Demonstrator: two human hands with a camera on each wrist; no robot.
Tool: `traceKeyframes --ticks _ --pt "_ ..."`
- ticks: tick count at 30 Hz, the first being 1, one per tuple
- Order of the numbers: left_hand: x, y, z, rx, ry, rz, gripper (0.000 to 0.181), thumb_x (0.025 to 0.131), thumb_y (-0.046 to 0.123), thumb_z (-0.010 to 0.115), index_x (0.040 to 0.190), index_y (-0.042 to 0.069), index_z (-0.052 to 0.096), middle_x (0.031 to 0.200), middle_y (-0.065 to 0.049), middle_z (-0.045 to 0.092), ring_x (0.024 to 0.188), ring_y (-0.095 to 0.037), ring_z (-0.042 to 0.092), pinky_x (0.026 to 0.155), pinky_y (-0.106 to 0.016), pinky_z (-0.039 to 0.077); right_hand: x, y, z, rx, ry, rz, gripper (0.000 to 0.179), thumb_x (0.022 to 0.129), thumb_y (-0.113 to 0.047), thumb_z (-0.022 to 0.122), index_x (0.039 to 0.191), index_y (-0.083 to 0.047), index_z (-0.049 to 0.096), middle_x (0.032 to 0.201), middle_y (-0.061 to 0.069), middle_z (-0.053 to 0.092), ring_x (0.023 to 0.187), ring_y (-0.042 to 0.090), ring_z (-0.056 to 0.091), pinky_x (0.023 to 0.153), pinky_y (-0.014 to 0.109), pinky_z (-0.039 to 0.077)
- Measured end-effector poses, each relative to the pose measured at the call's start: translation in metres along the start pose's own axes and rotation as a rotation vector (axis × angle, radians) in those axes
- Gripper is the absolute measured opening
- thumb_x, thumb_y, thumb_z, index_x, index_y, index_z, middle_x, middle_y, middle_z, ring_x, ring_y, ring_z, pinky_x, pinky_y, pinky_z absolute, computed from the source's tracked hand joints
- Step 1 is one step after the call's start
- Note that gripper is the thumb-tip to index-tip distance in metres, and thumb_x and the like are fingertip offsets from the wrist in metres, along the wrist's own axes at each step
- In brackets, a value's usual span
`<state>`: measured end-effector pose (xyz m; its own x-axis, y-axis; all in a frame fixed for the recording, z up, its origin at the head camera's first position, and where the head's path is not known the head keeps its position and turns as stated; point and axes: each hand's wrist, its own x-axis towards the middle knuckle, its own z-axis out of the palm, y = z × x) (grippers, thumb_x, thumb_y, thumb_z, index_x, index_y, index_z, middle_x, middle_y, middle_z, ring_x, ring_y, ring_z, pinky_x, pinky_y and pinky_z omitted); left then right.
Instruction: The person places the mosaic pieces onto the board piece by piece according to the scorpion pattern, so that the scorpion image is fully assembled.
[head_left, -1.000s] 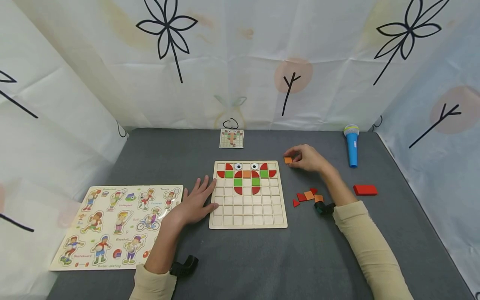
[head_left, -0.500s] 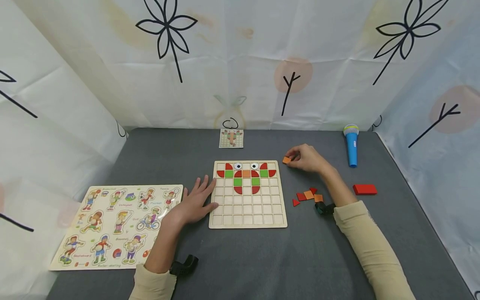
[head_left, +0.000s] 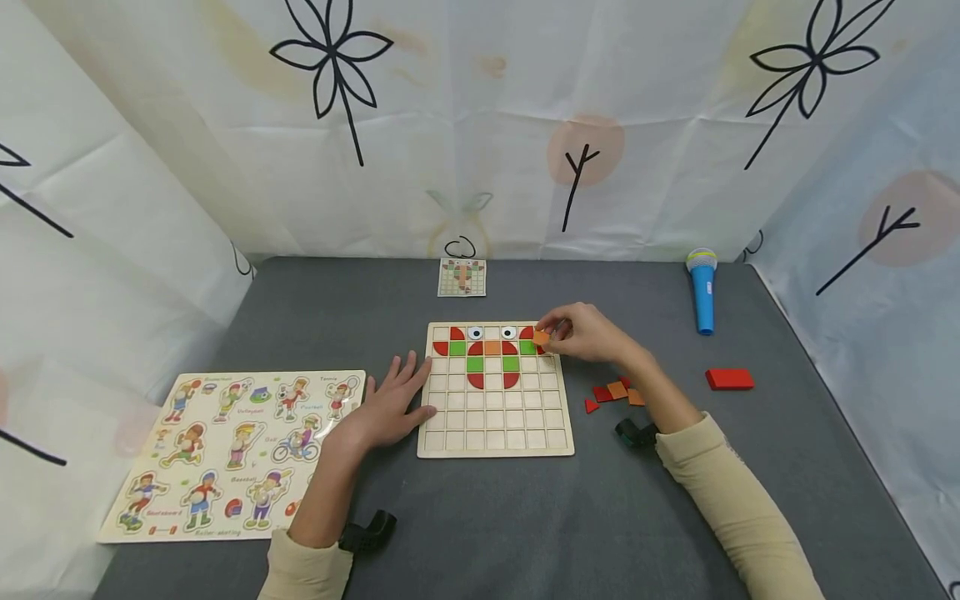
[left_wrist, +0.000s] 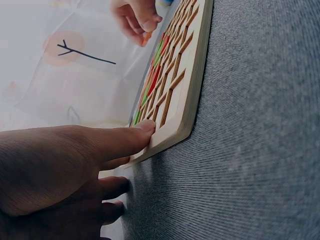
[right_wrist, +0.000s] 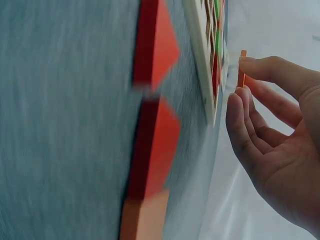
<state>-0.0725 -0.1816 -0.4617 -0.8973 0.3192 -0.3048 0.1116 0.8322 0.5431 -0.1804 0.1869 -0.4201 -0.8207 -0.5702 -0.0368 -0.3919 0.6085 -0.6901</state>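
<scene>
A wooden grid board [head_left: 495, 423] lies mid-table, its upper rows filled with red, green and orange tiles and two eye pieces. My right hand [head_left: 587, 333] pinches an orange square tile [head_left: 542, 337] over the board's upper right corner. In the right wrist view that tile [right_wrist: 241, 69] stands on edge between thumb and fingers. My left hand [head_left: 390, 408] rests spread at the board's left edge; in the left wrist view its thumb [left_wrist: 142, 131] lies on the frame. Loose red [head_left: 602, 394] and orange [head_left: 617, 390] pieces lie right of the board.
Behind the board lies a small pattern card [head_left: 462, 277]. A picture puzzle board [head_left: 225, 458] is at the left, partly under my left forearm. At the right are a blue toy microphone [head_left: 703, 292] and a red block [head_left: 730, 379]. Printed white cloth [head_left: 465, 125] walls the table.
My right hand has carried the orange tile leftward from beside the board to over its upper right corner. The left hand has stayed in place.
</scene>
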Motion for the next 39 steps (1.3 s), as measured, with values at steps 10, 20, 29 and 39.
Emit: traceKeyframes --ticks 10,20,29,39 --pt "-0.003 0.004 -0.002 -0.008 -0.002 -0.008 0.087 0.107 0.034 0.068 0.176 0.015 0.018 0.184 -0.017 0.004 0.172 -0.044 -0.005 0.129 -0.08 -0.008 0.01 -0.032 0.028 -0.02 -0.128 -0.106 0.026 0.097 -0.012 0.081 0.12 -0.002 0.08 0.115 0.013 0.081 0.084 0.011 0.073 0.079 0.027 0.061" --pt "-0.011 0.021 -0.014 0.012 -0.041 -0.033 0.084 0.109 0.032 0.066 0.176 0.014 0.018 0.184 -0.019 0.005 0.171 -0.046 -0.004 0.129 -0.081 -0.004 0.025 -0.048 0.044 -0.13 -0.156 -0.167 0.02 0.095 -0.006 0.08 0.114 0.0 0.082 0.108 0.013 0.08 0.082 0.009 0.067 0.082 0.029 0.058" --pt "-0.009 0.016 -0.011 -0.012 -0.024 -0.017 0.085 0.108 0.034 0.067 0.175 0.015 0.02 0.184 -0.019 0.005 0.171 -0.046 -0.004 0.129 -0.08 -0.006 0.029 -0.057 0.047 -0.129 -0.178 -0.133 0.02 0.095 -0.004 0.08 0.115 -0.001 0.083 0.108 0.012 0.083 0.08 0.008 0.068 0.083 0.028 0.059" --pt "-0.004 0.003 -0.003 -0.018 0.001 0.004 0.086 0.107 0.041 0.067 0.176 0.019 0.02 0.185 -0.016 0.006 0.172 -0.044 -0.003 0.129 -0.081 -0.006 0.03 -0.056 0.05 -0.145 -0.163 -0.134 0.018 0.097 -0.006 0.08 0.114 -0.002 0.083 0.109 0.012 0.082 0.083 0.01 0.069 0.083 0.029 0.06"
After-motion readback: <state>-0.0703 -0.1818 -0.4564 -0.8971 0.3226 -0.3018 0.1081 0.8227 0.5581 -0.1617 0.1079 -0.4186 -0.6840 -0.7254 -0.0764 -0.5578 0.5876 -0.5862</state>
